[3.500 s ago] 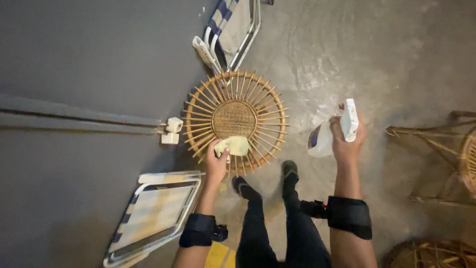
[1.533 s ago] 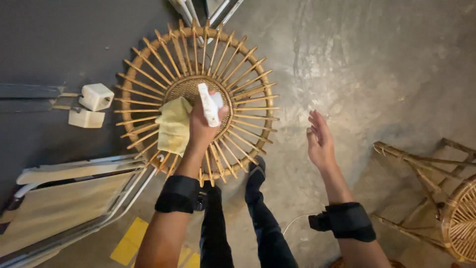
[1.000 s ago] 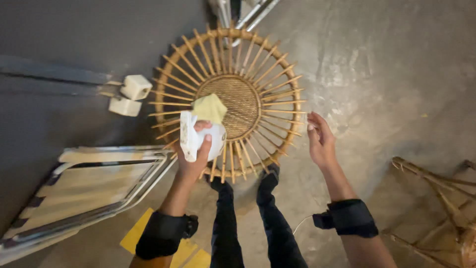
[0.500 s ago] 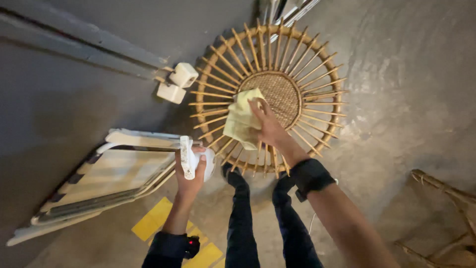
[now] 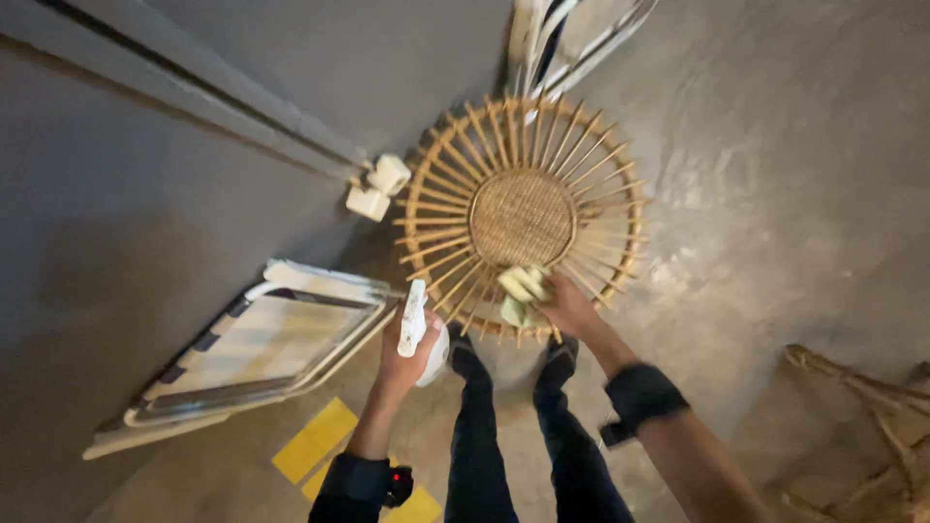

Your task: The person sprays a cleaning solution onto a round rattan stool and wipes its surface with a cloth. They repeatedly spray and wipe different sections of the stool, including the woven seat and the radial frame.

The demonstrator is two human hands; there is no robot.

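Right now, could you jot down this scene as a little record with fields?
Left hand: closed around a white spray bottle, held beside the chair
Right hand: presses a pale yellow cloth on the spokes at the near rim
Rattan chair: round, woven centre
Folding chair: striped, lying flat at left
Floor: grey concrete, yellow marking near the feet

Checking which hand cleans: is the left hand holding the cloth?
No, the left hand holds a white spray bottle; the right hand presses the cloth.

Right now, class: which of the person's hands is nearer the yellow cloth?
Right. The right hand presses the yellow cloth against the rattan seat; the left hand holds a white spray bottle off to the side.
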